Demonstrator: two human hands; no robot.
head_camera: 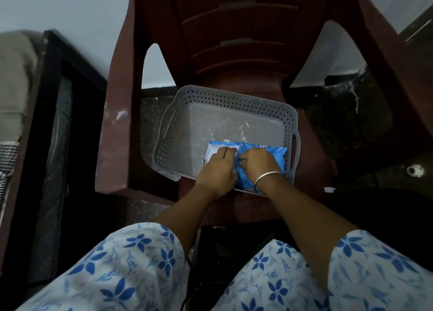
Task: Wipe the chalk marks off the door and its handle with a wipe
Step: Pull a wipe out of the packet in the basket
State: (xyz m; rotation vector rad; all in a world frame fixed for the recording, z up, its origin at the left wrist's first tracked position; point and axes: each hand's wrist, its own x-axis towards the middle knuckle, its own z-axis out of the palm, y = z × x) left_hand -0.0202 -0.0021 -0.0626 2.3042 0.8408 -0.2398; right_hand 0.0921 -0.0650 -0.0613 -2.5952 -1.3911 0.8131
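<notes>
1. Wipes packet point(275, 157) — blue and soft-sided — lies flat in the near right corner of a grey perforated basket point(210, 95).
2. That basket sits on the seat of a dark red plastic chair point(234, 53), directly in front of the person.
3. The left hand point(216, 169) lies over the packet's left end, fingers fairly straight and pressed down on its white flap point(210, 156).
4. The right hand point(256, 162) is close beside it, fingers curled in and pinching at the middle of the packet — whether they have hold of a wipe or only the wrapper, I cannot tell from where I stand.
5. A thin metal bangle point(267, 177) rings the right wrist.
6. Both arms reach forward out of white sleeves point(131, 259) printed with blue flowers.
</notes>
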